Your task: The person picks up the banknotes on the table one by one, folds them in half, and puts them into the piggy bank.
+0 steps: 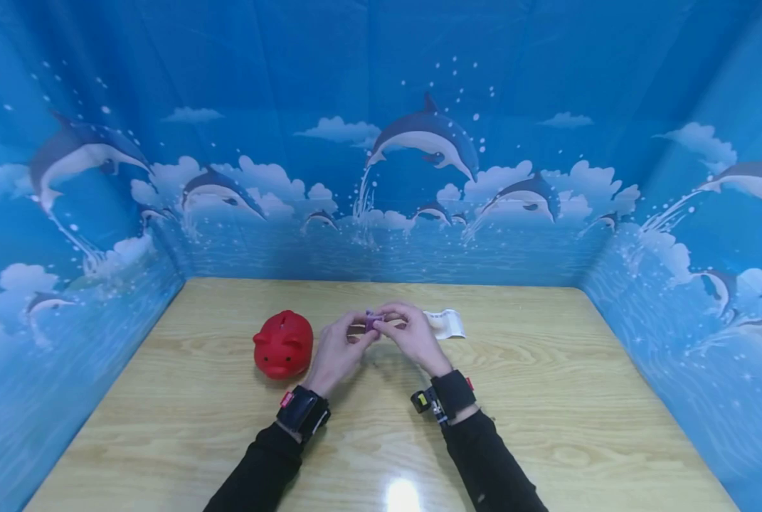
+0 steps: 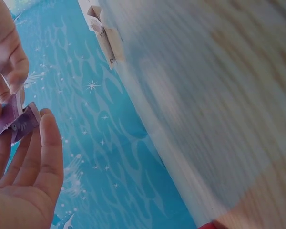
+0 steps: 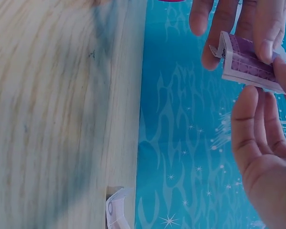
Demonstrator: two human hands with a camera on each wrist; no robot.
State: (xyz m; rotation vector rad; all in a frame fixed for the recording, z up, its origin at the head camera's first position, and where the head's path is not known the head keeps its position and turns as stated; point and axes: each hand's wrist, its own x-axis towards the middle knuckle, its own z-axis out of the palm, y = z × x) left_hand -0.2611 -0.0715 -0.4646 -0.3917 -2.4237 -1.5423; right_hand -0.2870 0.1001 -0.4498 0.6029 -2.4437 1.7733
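A purple banknote (image 1: pixel 374 322), folded into a small packet, is held up between both hands over the table. My left hand (image 1: pixel 337 352) pinches its left side, and my right hand (image 1: pixel 415 339) pinches the right side. In the right wrist view, creased layers and a pale edge show on the folded banknote (image 3: pixel 250 62). Seen from the left wrist, the fingers partly cover the banknote (image 2: pixel 26 123). A red piggy bank (image 1: pixel 283 346) with a slot in its top stands just left of my left hand.
Behind my right hand lies another, paler banknote (image 1: pixel 446 324), creased and curling up from the wooden table (image 1: pixel 547 398). A blue curtain (image 1: pixel 278 92) printed with dolphins closes off the table's back and both sides.
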